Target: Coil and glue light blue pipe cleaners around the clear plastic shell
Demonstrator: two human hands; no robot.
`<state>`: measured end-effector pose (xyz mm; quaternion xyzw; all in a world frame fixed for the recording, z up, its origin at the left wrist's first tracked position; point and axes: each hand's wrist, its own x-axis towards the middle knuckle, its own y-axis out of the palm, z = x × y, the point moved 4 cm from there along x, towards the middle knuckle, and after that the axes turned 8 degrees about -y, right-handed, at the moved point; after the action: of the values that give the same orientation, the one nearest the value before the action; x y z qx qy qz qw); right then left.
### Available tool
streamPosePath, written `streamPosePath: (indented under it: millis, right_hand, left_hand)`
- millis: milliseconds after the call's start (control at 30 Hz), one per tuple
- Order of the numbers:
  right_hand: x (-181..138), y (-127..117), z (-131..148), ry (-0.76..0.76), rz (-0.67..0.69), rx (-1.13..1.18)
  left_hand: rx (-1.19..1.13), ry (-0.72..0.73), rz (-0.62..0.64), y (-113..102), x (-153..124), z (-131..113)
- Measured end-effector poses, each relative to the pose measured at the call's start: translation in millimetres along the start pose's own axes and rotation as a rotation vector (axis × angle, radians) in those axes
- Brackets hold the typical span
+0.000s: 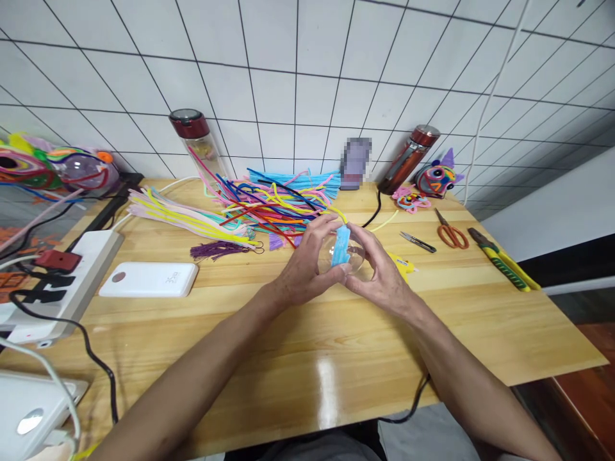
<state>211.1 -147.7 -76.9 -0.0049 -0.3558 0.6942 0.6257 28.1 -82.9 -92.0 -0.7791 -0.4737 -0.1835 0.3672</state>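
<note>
Between my two hands is a clear plastic ball [356, 257], held a little above the wooden table. A strip of light-blue pipe cleaners [341, 246] lies upright against its near side. My left hand [312, 262] curves round the ball's left side, its thumb pressing at the lower end of the blue strip. From the right, my right hand [382, 272] cups the ball, with its thumb close to the left one. The fingertips of both hands meet near the top. Behind the right hand, a yellow glue gun [402, 266] is partly hidden.
Loose coloured pipe cleaners [273, 202] heap behind my hands. Thread snips [418, 241], orange-handled scissors [451, 234] and pliers [504, 259] lie at right. A white power bank [148, 279] and a power strip [81, 282] with cables are at left. Two flasks stand by the wall.
</note>
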Motion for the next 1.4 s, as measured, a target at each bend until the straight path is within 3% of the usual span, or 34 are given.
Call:
streamPosePath:
  millis: [233,400,567,867,1067,1400]
  right_hand:
    - [1,1,0,-0.062,-0.001,-0.128]
    - [1,3,-2,-0.105,0.012,-0.177]
    - [1,1,-2,-0.072,0.041,-0.113]
    - [1,-6,-11,0.103,-0.024,0.235]
    - [3,-4,-13,0.14,-0.121,0.21]
    - [3,-3,-12,0.137,-0.124,0.19]
  left_hand:
    - [-0.195,-0.287,0.153,3,-2,14]
    - [-0.293,-0.359,0.194,5,-1,12]
    - [-0.289,-0.351,0.18,7,-3,13]
    - [-0.117,-0.221,0.143,6,-3,16]
    - [-0.062,-0.18,0.16,10,-5,14]
    - [-0.054,-0.163,0.18,12,-5,14]
